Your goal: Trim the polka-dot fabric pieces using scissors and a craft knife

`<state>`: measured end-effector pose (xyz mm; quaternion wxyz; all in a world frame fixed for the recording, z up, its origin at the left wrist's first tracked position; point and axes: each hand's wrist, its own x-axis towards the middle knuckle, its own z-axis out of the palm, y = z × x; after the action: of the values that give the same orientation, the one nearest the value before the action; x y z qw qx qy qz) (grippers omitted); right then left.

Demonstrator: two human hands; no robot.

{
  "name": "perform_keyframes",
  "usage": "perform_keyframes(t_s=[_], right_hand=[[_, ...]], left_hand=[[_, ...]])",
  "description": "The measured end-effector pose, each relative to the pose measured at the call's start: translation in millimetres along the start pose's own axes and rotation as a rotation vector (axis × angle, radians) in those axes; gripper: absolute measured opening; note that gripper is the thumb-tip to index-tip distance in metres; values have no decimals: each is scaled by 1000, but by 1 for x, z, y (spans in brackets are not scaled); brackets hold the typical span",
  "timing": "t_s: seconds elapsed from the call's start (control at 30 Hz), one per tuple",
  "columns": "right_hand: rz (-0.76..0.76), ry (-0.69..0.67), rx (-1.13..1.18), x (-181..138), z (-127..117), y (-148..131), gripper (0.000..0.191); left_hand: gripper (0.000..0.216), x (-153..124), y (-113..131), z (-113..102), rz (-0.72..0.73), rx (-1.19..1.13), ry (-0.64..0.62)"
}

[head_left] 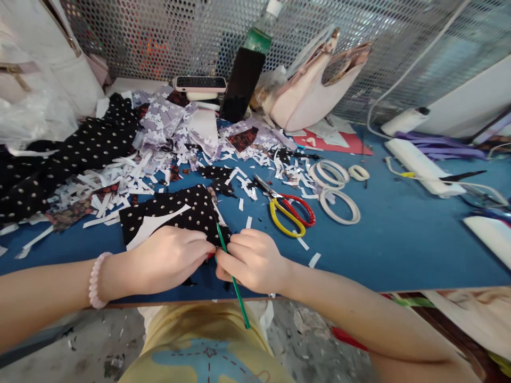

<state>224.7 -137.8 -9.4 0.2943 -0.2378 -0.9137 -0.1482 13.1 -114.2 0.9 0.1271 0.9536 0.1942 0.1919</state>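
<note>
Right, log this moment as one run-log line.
left hand: at dotted fabric | right hand: holding green stick | scissors: on table

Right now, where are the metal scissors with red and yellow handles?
In the head view, the scissors lie on the blue table, beyond your right hand, left of the white rings.

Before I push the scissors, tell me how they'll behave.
The scissors would probably slide rather than roll, since they lie flat on the table. Their metal blades suggest a stiff feel. Lifted by one looped handle, they might swing open.
</note>
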Motion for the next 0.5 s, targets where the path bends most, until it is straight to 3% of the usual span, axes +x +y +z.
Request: perform_keyframes(t_s=[0.3,0.4,0.5], right_hand=[[142,-7,153,1,-4,6,20],[256,-21,327,1,0,7,12],[278,-61,534,0,7,7,5]], left_hand=[[22,4,-5,-10,-79,-34,34],[21,4,-17,-14,-114,45,76],[22,5,-32,-18,-230,111,85]])
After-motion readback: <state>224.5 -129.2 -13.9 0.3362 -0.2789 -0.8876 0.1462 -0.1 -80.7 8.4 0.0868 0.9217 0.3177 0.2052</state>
